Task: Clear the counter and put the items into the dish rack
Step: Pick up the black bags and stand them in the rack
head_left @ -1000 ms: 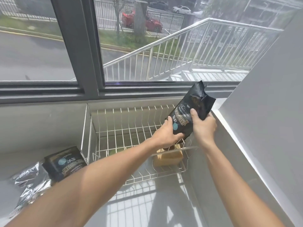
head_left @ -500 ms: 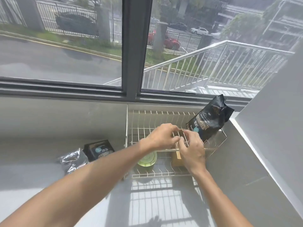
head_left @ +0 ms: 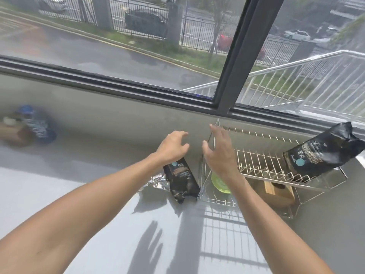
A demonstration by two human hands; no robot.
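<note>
Left hand: open, fingers curled, holding nothing; it hovers above the dark pouch on the counter, which looks like the next thing to lift.
Right hand: open and spread, empty, in front of the rack's left end wall; likely poised to help with the same pouch.
Dish rack: wire frame at the right, against the window ledge.
Already in the rack: a black bag propped tilted at the far right end so the tines keep it from sliding; a green round item and a wooden block lower down, under the tines.
Still on the counter: the dark pouch lying just left of the rack, with crumpled foil touching its left side; a blurred blue-and-brown cluster at the far left, well apart.
In the way: the rack's left wall stands between pouch and free slots, so the pouch would need to go up and over; foil may drag along.
</note>
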